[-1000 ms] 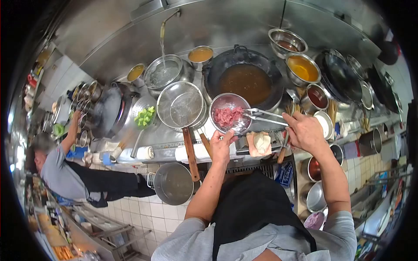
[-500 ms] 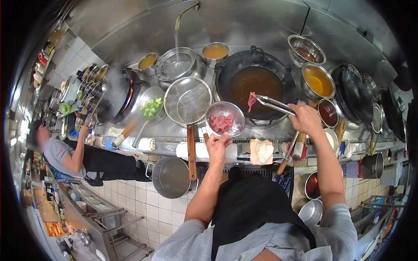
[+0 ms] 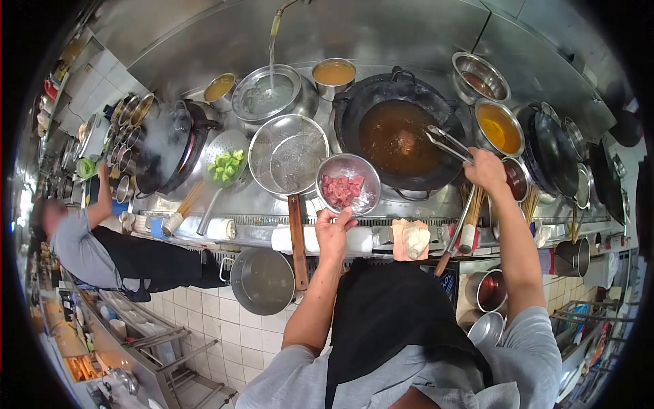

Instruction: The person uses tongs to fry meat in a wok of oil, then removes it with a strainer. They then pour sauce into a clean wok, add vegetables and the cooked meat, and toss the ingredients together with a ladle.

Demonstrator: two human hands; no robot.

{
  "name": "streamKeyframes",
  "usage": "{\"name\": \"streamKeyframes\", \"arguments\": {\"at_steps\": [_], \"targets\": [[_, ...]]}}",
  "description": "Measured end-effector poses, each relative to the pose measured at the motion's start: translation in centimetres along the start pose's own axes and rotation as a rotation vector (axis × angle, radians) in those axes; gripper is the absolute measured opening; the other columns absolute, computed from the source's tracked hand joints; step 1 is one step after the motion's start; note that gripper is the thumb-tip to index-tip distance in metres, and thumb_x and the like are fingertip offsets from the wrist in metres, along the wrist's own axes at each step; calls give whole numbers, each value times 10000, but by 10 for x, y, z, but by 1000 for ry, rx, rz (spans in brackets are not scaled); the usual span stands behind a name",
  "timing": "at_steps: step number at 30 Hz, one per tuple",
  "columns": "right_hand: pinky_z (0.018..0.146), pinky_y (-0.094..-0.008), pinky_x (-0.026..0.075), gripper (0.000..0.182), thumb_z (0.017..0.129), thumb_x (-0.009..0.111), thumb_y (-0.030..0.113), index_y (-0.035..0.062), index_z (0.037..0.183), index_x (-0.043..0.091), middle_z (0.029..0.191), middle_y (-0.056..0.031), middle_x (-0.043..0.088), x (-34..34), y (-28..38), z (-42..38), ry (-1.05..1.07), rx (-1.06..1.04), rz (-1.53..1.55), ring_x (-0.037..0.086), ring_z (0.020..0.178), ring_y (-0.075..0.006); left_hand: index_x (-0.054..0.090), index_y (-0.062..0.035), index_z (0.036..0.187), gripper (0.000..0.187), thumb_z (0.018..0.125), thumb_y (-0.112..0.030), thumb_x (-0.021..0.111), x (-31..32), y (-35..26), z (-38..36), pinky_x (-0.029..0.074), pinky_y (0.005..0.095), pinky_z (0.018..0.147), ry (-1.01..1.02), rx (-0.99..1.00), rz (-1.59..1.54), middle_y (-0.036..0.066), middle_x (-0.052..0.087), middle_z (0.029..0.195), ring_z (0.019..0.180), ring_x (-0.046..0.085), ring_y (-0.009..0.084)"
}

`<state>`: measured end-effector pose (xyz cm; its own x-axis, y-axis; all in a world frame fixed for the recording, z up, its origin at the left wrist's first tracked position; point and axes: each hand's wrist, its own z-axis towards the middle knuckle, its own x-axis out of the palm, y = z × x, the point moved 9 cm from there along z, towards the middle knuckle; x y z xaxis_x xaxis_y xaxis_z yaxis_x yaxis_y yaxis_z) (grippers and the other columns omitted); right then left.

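Observation:
My left hand [image 3: 333, 230] grips the near rim of a small metal bowl [image 3: 368, 178] that holds pieces of raw meat [image 3: 343, 189]. Over the right side of a large black wok [image 3: 351, 126], my right hand [image 3: 486, 170] is closed round a pair of metal tongs [image 3: 448, 144]. Nothing shows between the tongs' tips. Brown liquid [image 3: 381, 120] fills the wok's bottom, and a pale brownish piece [image 3: 406, 142] lies in it near the tips. Left of the bowl rests a mesh strainer [image 3: 289, 151] with a wooden handle.
Water runs into a metal pot [image 3: 302, 112] at the back. A perforated ladle [image 3: 212, 167] holds chopped greens [image 3: 227, 164]. On the right stand a bowl of yellow liquid [image 3: 501, 129] and a second wok [image 3: 550, 153]. A co-worker [image 3: 88, 238] stands at the left by a steaming wok [image 3: 167, 150].
The meat piece has left the tongs, and a piece now lies in the wok's liquid. My right hand has moved slightly right and up. The co-worker's arm has shifted left.

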<state>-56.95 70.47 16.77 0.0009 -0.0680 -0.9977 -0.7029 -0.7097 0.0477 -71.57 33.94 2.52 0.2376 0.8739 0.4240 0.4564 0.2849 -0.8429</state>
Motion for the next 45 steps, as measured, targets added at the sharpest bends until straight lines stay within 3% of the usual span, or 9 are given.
{"name": "streamKeyframes", "arguments": {"at_steps": [2,5,12,20,27,31,35,40,45], "targets": [[833,-454,524,416,796,649,227,39,1167,632,996,-180,667,-34,23,-24,-114,-222,42,652,930,-367,506,-89,752,224,870,-65,694,4,-2,2,577,308,702,15,5,-9,70,662,873,762,637,135],[772,-454,527,419,775,652,194,36,1162,630,918,-163,645,-72,82,-70,9,-433,58,652,859,-356,488,-66,724,260,854,-53,713,13,-9,4,575,300,680,38,58,47,77,648,858,714,617,129],[657,-395,522,405,769,635,150,62,1164,634,871,-92,612,-36,150,-86,-56,-613,-179,664,753,-267,472,-40,691,303,830,-81,738,14,-6,18,485,243,622,24,133,322,74,626,774,679,625,127],[690,-432,522,380,807,640,161,70,1176,642,875,-127,631,-62,110,-73,-74,-444,-70,650,769,-329,509,-73,727,231,870,-60,690,-4,-3,38,562,305,692,40,30,187,81,663,895,788,629,134],[768,-454,537,363,799,635,205,67,1135,649,923,-176,660,37,73,-35,55,-298,-120,666,849,-358,507,-82,737,230,876,-72,690,-9,-9,38,565,298,701,60,21,75,62,666,911,805,624,124],[770,-458,539,407,796,642,214,65,1173,618,972,-195,658,12,64,-37,-45,-139,-49,665,856,-375,509,-83,742,225,874,-71,692,-10,-10,37,564,296,703,65,-4,69,58,668,914,802,625,121],[737,-467,529,439,775,669,187,75,1197,617,922,-149,642,-48,113,-67,-27,-352,34,655,801,-356,509,-54,721,247,850,-79,718,-4,-16,31,555,269,658,59,20,89,68,662,810,680,618,111],[694,-410,520,429,764,664,166,73,1181,624,890,-102,626,-34,162,-83,-1,-581,-98,657,789,-303,516,-34,715,255,840,-89,731,2,-14,30,485,246,608,132,129,222,78,664,770,665,606,103],[677,-420,516,414,764,661,150,69,1169,634,864,-94,614,-48,149,-89,-14,-580,-71,651,768,-294,515,-34,693,275,835,-103,739,-2,-13,32,472,244,599,84,103,243,91,677,769,651,604,100]]}}
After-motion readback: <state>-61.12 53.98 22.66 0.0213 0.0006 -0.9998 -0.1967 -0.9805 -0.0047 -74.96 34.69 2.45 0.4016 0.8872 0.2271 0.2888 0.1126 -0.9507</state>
